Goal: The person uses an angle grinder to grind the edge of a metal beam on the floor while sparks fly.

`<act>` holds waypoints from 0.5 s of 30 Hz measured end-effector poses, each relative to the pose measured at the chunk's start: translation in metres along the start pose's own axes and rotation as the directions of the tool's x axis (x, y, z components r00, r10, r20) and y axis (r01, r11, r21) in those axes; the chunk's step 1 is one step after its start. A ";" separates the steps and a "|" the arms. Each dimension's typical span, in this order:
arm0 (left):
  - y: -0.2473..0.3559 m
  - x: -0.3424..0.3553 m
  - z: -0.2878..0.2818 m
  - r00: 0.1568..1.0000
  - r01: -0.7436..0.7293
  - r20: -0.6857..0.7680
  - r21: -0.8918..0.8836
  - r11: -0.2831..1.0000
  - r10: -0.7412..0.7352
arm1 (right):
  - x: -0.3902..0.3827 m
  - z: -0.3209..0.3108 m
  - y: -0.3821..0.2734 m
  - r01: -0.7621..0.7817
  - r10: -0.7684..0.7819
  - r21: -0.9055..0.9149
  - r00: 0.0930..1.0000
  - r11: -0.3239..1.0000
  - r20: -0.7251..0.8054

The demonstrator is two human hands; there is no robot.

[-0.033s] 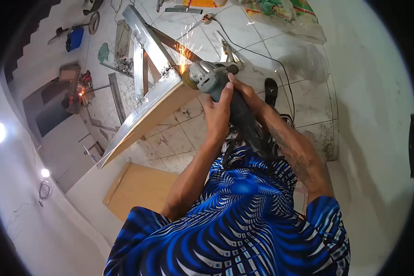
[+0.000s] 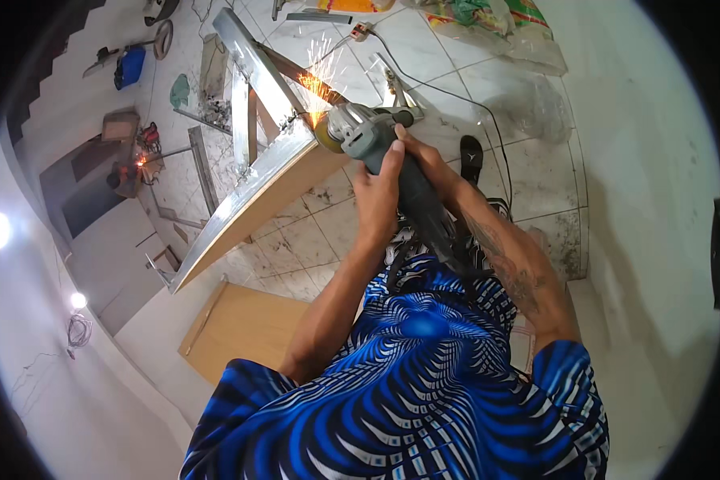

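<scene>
Both my hands grip a dark grey angle grinder. My left hand wraps the near side of its body, thumb on top. My right hand holds the far side, close to the black side handle. The grinder's disc meets the corner of a metal frame edged with a wooden board. Orange sparks fly up and away from that contact. Part of the disc's edge is hidden by the tool head.
A black cable runs across the tiled floor from a plug connector. Metal bars and scraps lie at left, where another person is near a bright glow. A wooden panel stands close by; plastic bags lie far right.
The spray of sparks spreads a little wider and taller. My hands and the angle grinder hold nearly the same place.
</scene>
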State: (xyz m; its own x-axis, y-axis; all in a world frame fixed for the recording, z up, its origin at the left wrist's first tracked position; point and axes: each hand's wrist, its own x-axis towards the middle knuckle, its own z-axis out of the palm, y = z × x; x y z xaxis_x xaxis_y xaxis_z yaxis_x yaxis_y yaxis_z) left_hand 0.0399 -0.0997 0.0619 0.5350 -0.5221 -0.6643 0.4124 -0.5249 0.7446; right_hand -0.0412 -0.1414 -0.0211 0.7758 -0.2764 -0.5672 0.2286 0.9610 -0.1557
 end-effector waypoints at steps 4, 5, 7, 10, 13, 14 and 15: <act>0.004 0.014 -0.005 0.999 -0.031 0.017 -0.017 0.999 0.032 | 0.007 0.007 -0.009 0.080 -0.078 -0.060 0.996 0.995 0.043; 0.005 0.016 -0.006 0.999 -0.047 0.026 -0.018 0.999 0.047 | 0.008 0.008 -0.009 0.072 -0.070 -0.044 0.997 0.996 0.042; 0.004 0.012 -0.006 0.998 -0.058 0.007 -0.005 0.998 0.058 | 0.008 0.010 -0.009 0.055 -0.055 -0.013 0.998 0.998 0.041; 0.005 0.008 -0.001 0.999 -0.041 0.018 -0.022 0.999 0.041 | 0.006 0.003 -0.003 0.029 -0.034 0.073 0.996 0.997 0.077; 0.007 0.006 0.001 1.000 -0.016 0.019 -0.039 0.999 0.017 | 0.006 -0.001 -0.002 0.011 -0.019 0.100 0.997 0.995 0.077; 0.008 0.006 0.001 1.000 -0.007 0.008 -0.039 0.999 0.008 | 0.007 -0.004 -0.002 0.001 -0.008 0.077 0.996 0.997 0.085; 0.008 0.005 0.001 1.000 0.001 -0.002 -0.040 0.999 -0.001 | 0.009 -0.006 -0.003 -0.009 0.004 0.054 0.996 0.998 0.093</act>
State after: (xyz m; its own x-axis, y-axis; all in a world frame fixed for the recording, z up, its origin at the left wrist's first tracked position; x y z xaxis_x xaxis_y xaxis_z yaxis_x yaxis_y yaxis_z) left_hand 0.0454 -0.1072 0.0644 0.5361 -0.5200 -0.6650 0.4420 -0.4983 0.7459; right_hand -0.0387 -0.1464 -0.0306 0.8280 -0.2725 -0.4901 0.2533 0.9615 -0.1066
